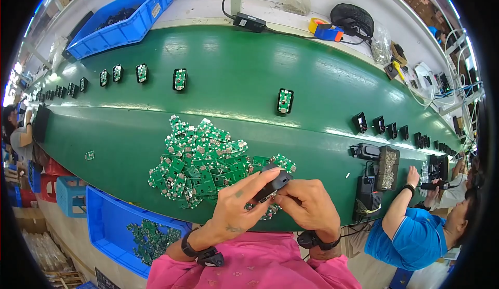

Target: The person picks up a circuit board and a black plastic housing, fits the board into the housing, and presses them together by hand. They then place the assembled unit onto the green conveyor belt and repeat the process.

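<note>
Just above my lap, my left hand [236, 205] grips a small black plastic housing [275, 181], thumb along its upper side and fingers beneath. My right hand [313, 206] is closed, its fingertips pressed to the housing's lower edge; what lies under them is hidden. A heap of green circuit boards [200, 159] covers the table just beyond and left of my hands, some partly behind them. Farther off, a black housing with a green board inside [285, 101] lies on the green table [234, 65], apart from both hands.
More board-filled housings [180, 79] line the far left, and black housings [359, 123] the right. Blue bins stand at the back left [112, 37] and below the table's near edge [112, 237]. A person in a blue shirt [410, 237] works at right, beside a parts tray [388, 168] and power screwdriver gear [368, 198].
</note>
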Tool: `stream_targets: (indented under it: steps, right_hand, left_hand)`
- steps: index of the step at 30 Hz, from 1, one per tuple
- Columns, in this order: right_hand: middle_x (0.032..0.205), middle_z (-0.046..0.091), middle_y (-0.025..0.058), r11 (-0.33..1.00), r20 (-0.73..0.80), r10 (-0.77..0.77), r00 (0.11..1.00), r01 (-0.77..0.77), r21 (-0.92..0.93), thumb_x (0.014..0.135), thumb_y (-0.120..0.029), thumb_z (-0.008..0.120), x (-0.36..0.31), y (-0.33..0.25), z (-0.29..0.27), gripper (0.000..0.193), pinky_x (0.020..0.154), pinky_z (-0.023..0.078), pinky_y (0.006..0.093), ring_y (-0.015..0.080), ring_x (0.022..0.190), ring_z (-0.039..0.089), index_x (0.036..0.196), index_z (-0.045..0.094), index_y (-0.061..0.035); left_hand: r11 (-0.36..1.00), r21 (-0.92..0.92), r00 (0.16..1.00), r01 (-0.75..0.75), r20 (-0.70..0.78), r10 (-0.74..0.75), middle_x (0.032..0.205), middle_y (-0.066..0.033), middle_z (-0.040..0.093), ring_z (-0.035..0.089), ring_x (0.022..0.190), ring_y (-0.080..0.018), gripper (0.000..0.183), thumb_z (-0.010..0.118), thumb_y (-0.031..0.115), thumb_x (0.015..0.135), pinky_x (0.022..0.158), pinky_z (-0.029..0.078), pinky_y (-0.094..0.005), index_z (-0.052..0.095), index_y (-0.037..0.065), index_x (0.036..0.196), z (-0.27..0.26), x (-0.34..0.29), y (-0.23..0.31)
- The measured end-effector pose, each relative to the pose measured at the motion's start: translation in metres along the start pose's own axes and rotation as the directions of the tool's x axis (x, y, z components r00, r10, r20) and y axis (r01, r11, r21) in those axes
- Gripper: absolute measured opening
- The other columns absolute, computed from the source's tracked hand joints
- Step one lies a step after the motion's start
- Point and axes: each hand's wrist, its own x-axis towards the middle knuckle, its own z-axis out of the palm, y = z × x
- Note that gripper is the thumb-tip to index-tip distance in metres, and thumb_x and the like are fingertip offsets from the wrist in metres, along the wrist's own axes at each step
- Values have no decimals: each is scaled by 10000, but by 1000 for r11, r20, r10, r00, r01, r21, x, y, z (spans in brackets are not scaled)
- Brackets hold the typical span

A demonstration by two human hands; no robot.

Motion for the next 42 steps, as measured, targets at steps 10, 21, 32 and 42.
stream_targets:
  steps: [10, 21, 32, 42]
  right_hand:
    - [769, 645, 187, 989, -74, 59, 995, -68, -130, 873, -92, 596, -8, 21, 31, 110, 625, 505, 444, 380, 706, 641, 836, 644, 0]
    - [781, 644, 176, 995, -118, 72, 990, -80, -63, 870, -68, 602, -15, 20, 26, 87, 601, 502, 421, 366, 693, 641, 870, 654, 2]
    - [777, 638, 15, 701, -97, 377, 921, -215, 680, 945, -45, 605, -26, 47, 28, 87, 530, 457, 212, 63, 627, 582, 975, 648, 24]
    - [853, 623, 61, 595, -197, 248, 949, 11, 804, 929, -22, 629, -31, 70, 39, 94, 574, 501, 229, 93, 648, 601, 993, 589, 33]
  left_hand:
    - [987, 0, 983, 164, -84, -163, 1102, -168, 672, 709, 834, -192, 556, 666, -61, 798, 638, 581, -272, 568, 73, 1329, 18, -12, -21]
    - [986, 161, 994, 31, -112, -13, 1149, -153, 670, 697, 884, -168, 512, 656, -101, 778, 678, 596, -271, 585, 14, 1272, 24, -11, -15]
    - [997, 79, 996, -12, -91, 19, 1196, -176, 640, 706, 955, -210, 545, 710, -85, 796, 739, 614, -290, 543, 27, 1302, 15, -8, -8]
    - [956, -153, 953, 249, 213, -215, 1236, -182, 607, 699, 985, -264, 654, 704, -75, 810, 784, 618, -318, 419, 41, 1386, 4, 0, -7]
